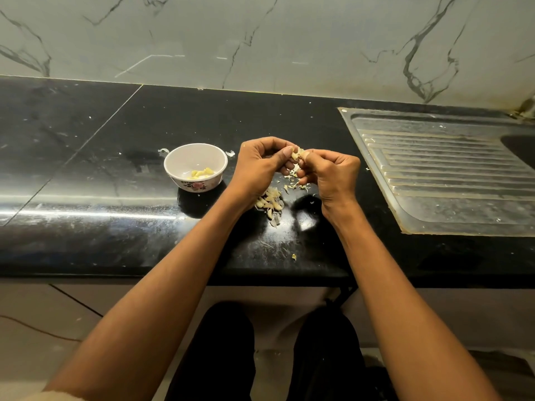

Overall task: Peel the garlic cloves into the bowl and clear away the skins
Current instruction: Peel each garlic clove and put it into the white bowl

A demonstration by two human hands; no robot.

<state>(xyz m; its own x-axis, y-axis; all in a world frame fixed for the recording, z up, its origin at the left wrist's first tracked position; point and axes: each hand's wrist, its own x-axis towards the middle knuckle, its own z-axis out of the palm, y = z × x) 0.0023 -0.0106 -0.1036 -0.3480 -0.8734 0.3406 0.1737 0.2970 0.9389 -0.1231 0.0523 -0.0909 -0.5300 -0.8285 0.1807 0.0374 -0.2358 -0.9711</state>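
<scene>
At nine o'clock from the hands, on the black counter (86, 169), a white bowl (195, 167) with a flower pattern, upright, peeled cloves (201, 173) lying inside. Just right of it, left hand (260, 166) and right hand (330, 175) together above the counter, fingers curled, both pinching one garlic clove (298, 154) between them at twelve o'clock. At six o'clock beneath the hands, loose skins (270, 202) heaped on the counter, smaller flakes scattered close by. At three o'clock, well apart, a steel sink drainboard (445, 169).
</scene>
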